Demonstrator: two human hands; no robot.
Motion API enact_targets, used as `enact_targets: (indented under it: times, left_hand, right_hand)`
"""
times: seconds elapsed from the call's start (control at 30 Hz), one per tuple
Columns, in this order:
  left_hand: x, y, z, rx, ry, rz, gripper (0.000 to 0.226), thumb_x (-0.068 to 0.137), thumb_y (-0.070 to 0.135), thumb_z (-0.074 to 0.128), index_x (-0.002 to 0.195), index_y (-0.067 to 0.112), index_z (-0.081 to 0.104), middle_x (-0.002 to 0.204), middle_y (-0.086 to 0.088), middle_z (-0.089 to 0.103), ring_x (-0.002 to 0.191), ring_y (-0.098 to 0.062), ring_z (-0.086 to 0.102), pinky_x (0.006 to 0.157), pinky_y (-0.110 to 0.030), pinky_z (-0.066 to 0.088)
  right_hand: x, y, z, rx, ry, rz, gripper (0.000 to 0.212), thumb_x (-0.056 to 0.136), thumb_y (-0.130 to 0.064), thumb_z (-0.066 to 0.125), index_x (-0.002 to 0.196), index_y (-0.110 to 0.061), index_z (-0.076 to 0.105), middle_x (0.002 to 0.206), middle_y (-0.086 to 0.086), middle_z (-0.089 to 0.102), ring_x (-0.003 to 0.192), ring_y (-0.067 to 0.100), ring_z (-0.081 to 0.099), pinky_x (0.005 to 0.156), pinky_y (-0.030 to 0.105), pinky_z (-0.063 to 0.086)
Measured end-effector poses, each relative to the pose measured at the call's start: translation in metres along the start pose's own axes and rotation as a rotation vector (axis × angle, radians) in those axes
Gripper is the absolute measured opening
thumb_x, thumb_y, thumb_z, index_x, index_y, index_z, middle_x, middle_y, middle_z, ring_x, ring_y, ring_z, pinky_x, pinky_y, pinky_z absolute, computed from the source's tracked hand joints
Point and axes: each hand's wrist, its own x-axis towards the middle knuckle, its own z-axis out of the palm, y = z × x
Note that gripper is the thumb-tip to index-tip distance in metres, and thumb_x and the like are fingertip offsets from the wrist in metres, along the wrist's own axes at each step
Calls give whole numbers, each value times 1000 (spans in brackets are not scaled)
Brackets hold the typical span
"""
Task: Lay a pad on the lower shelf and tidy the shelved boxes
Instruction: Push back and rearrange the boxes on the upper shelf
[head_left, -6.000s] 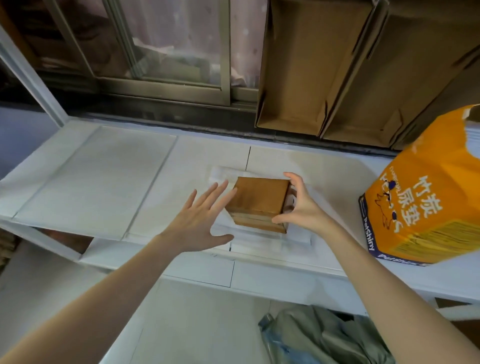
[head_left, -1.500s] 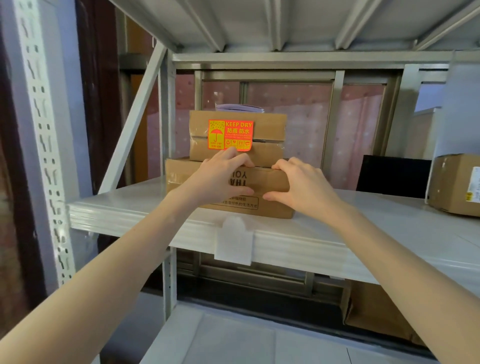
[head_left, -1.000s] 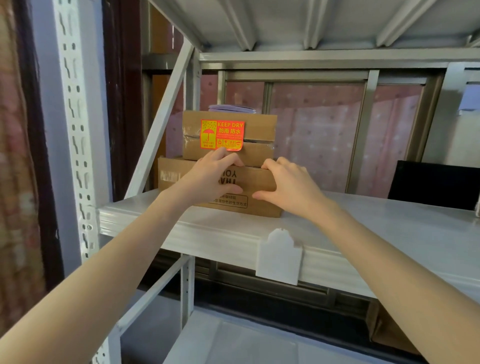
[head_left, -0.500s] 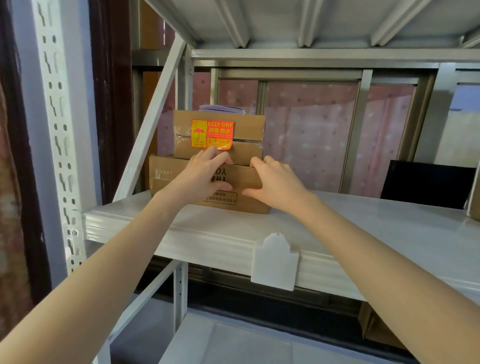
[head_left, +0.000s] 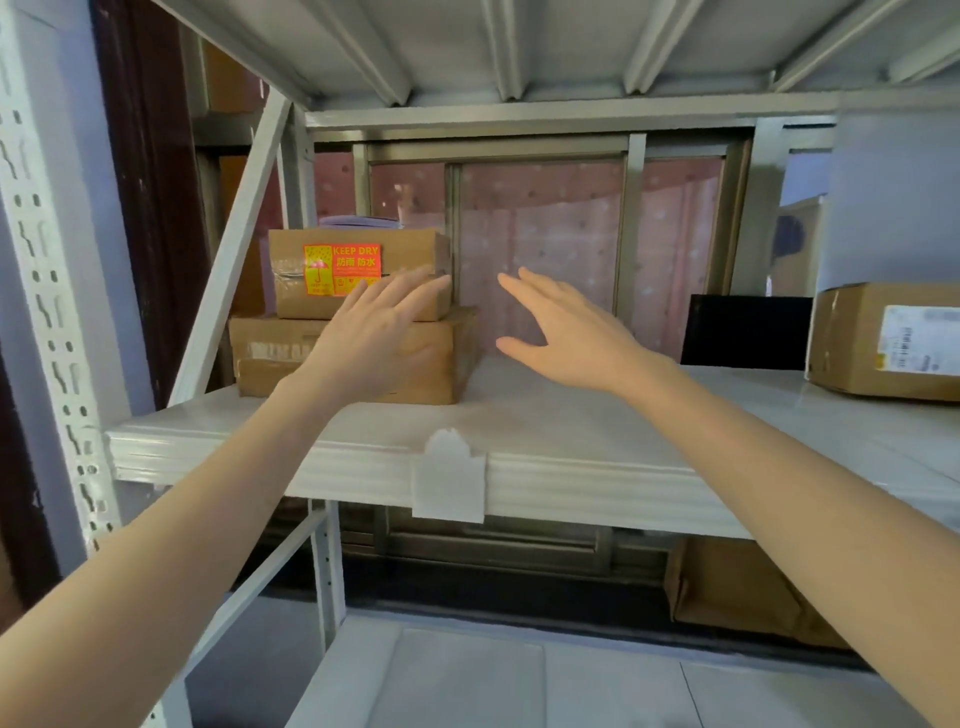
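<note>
Two cardboard boxes are stacked at the left end of the white upper shelf (head_left: 545, 415). The smaller top box (head_left: 410, 254) carries an orange KEEP DRY sticker; the wider bottom box (head_left: 270, 348) lies under it. My left hand (head_left: 374, 338) hovers in front of the stack with fingers spread, holding nothing. My right hand (head_left: 566, 327) is open too, just right of the stack and off the boxes. The lower shelf (head_left: 467, 680) shows at the bottom of the view.
A third cardboard box (head_left: 883, 343) sits at the right end of the upper shelf, next to a black panel (head_left: 743, 330). A white label tag (head_left: 449, 480) hangs on the shelf's front edge. A perforated upright post (head_left: 47, 291) stands at the left. A window is behind.
Both hands have come off the bottom box and opened, the right one drifting to the right. The stack now sits farther left and back on the shelf.
</note>
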Motion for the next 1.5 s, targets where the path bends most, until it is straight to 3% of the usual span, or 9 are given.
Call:
enact_targets:
  times: [0.47, 0.73, 1.0, 1.2, 1.37, 1.5]
  left_hand:
    - [77, 227, 13, -329, 14, 164, 67, 90, 50, 47, 146, 32, 15, 157, 3, 15, 145, -19, 11, 115, -45, 9]
    - [117, 380, 31, -509, -20, 219, 72, 84, 59, 49, 144, 28, 26, 155, 0, 23, 141, -18, 22, 116, -43, 19]
    - [141, 511, 42, -483, -149, 304, 77, 82, 64, 48, 145, 29, 21, 157, 1, 16, 143, -19, 15, 117, -40, 15]
    - [151, 553, 54, -409, -170, 307, 83, 76, 73, 46, 144, 31, 24, 153, 3, 27, 138, -19, 27, 108, -41, 29]
    - [153, 559, 68, -402, -180, 276, 76, 75, 70, 52, 139, 33, 34, 144, 6, 41, 129, -19, 40, 96, -40, 40]
    - [157, 560, 71, -409, -156, 285, 65, 79, 61, 56, 135, 34, 39, 135, 9, 51, 121, -17, 47, 87, -36, 43]
  right_hand:
    - [-148, 169, -104, -130, 121, 227, 66, 91, -42, 50, 148, -22, 21, 158, 3, 18, 144, 23, 18, 113, 39, 22]
    - [-237, 290, -154, -133, 149, 346, 62, 88, -43, 55, 143, -26, 31, 154, 0, 26, 142, 21, 22, 112, 43, 27]
    - [-309, 379, -189, -143, 153, 433, 58, 88, -45, 54, 140, -26, 37, 152, 1, 31, 140, 22, 23, 111, 41, 26]
    - [-335, 408, -184, -115, 81, 489, 59, 84, -53, 53, 137, -30, 41, 152, 5, 28, 140, 31, 23, 112, 44, 22]
    - [-344, 415, -179, -52, 17, 521, 76, 74, -69, 48, 139, -33, 36, 152, 4, 24, 138, 29, 29, 109, 44, 30]
    - [-344, 421, -173, 0, 13, 505, 75, 77, -59, 59, 141, -29, 34, 148, 4, 29, 129, 24, 41, 104, 35, 36]
